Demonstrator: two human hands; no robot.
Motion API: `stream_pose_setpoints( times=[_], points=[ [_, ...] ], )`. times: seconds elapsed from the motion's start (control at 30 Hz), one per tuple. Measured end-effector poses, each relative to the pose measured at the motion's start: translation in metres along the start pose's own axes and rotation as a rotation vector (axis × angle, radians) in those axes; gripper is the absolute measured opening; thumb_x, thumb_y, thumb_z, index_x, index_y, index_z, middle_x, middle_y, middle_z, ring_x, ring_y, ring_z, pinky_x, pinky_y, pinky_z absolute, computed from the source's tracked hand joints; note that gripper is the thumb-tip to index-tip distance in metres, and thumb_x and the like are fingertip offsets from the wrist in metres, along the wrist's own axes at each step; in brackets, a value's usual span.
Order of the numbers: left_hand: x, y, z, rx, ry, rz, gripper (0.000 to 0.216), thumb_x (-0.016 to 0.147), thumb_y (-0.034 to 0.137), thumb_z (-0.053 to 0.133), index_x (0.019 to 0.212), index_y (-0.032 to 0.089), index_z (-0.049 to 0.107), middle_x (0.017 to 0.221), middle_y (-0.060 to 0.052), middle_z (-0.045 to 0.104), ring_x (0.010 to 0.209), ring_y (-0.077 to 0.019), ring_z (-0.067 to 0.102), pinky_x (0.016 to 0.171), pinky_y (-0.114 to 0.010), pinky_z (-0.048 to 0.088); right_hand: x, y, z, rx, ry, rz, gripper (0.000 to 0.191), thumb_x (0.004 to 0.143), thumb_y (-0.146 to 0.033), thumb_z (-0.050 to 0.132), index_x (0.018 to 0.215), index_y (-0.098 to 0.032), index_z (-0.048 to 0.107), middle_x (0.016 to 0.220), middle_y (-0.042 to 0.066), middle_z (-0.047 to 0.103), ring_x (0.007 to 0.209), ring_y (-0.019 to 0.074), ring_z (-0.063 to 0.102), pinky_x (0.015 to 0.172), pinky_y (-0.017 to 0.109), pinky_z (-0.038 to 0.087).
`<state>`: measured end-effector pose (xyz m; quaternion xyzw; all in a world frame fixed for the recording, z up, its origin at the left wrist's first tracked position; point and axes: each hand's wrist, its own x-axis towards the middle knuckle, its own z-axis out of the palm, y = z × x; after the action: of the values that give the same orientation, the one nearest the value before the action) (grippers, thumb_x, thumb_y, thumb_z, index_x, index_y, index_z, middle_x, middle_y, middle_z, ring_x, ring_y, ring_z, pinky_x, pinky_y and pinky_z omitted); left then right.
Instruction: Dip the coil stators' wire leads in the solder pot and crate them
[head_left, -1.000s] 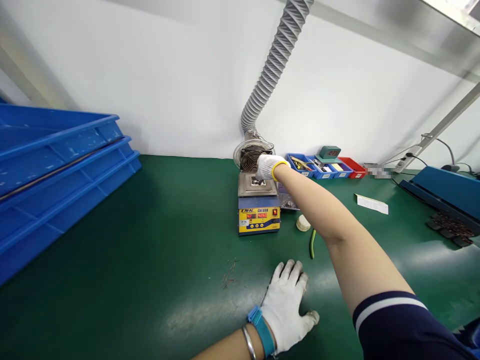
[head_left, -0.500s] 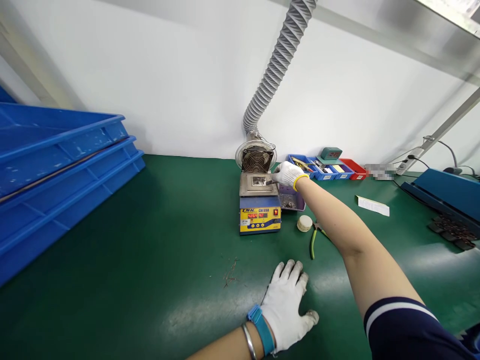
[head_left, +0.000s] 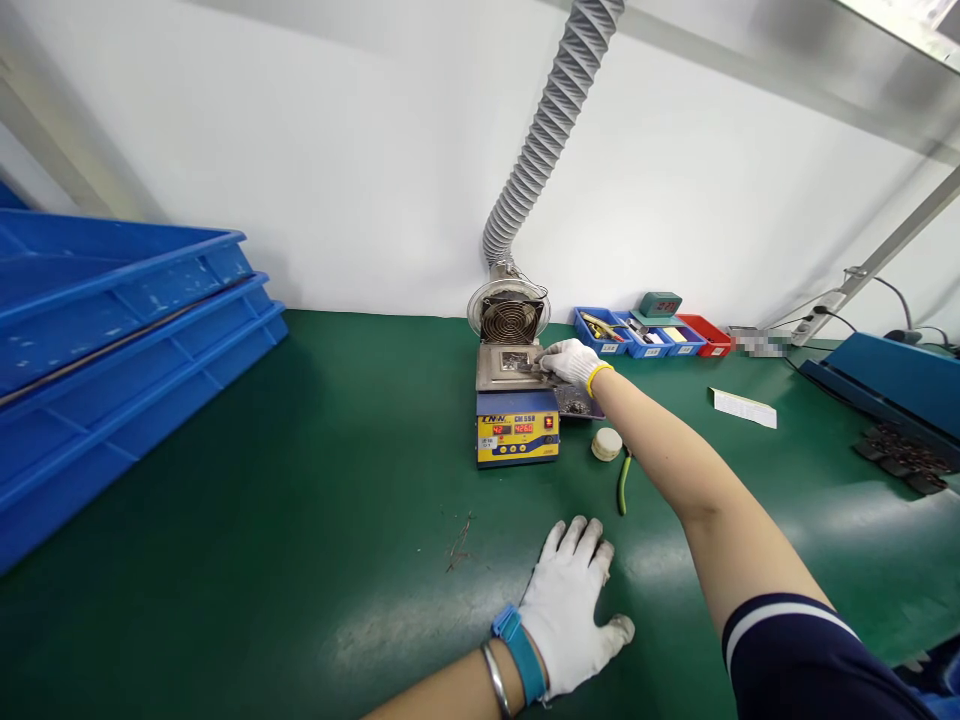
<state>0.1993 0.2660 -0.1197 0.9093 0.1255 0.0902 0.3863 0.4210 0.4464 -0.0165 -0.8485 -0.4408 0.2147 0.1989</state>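
Observation:
My left hand [head_left: 570,610], in a white glove, lies flat on the green table [head_left: 300,480] with its fingers spread and holds nothing. My right hand [head_left: 571,362], gloved too, is closed at the right rim of a solder pot [head_left: 517,440] with a blue and yellow front. Between its fingertips is a small flat metal piece [head_left: 537,367], mostly hidden, held over the shiny bath [head_left: 515,361]. Beneath that hand, a purple tray [head_left: 592,408] with grey bits shows in part. Right of the pot sit a round pale pad [head_left: 607,444] and green-handled pliers [head_left: 623,487], partly covered by my forearm.
A fan [head_left: 512,318] with a grey duct [head_left: 536,150] stands behind the pot. Blue bins [head_left: 646,350], a red bin [head_left: 705,335] and a small clock [head_left: 660,305] line the wall. Stacked blue crates [head_left: 150,310] fill the left side. Thin wire scraps [head_left: 459,545] lie in front.
My right hand has moved slightly down and toward the pot's right rim, covering more of the purple tray. My forearm now hides more of the pliers. The left hand stays put.

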Motion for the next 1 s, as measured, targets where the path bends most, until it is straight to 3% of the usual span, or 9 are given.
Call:
stream_pose_setpoints(
  times=[0.47,0.77,1.0],
  points=[
    [0.0,-0.001,0.003,0.016,0.0,0.005,0.077,0.078,0.065,0.054,0.139,0.018,0.048,0.153,-0.011,0.032,0.143,-0.0314,0.022,0.12,-0.05,0.011,-0.026,0.006,0.004,-0.02,0.086,-0.092,0.026,0.076,-0.035,0.061,0.097,-0.027,0.074,0.079,-0.003,0.071,0.071,0.0117,0.062,0.067,0.021,0.046],
    [0.001,-0.002,0.004,0.026,0.008,0.006,0.077,0.078,0.066,0.054,0.138,0.018,0.049,0.153,-0.011,0.034,0.143,-0.0314,0.024,0.12,-0.051,0.013,-0.017,0.026,-0.004,-0.05,0.211,-0.034,0.025,0.077,-0.038,0.061,0.097,-0.028,0.073,0.09,-0.003,0.072,0.081,0.0149,0.064,0.072,0.023,0.046],
    [0.001,-0.002,0.005,0.018,-0.001,-0.012,0.078,0.077,0.069,0.053,0.138,0.019,0.049,0.153,-0.01,0.032,0.143,-0.0319,0.022,0.12,-0.05,0.012,-0.01,0.019,0.007,-0.046,0.198,-0.067,0.023,0.08,-0.032,0.059,0.097,-0.025,0.073,0.092,-0.001,0.073,0.086,0.0145,0.065,0.074,0.021,0.046]
  ],
)
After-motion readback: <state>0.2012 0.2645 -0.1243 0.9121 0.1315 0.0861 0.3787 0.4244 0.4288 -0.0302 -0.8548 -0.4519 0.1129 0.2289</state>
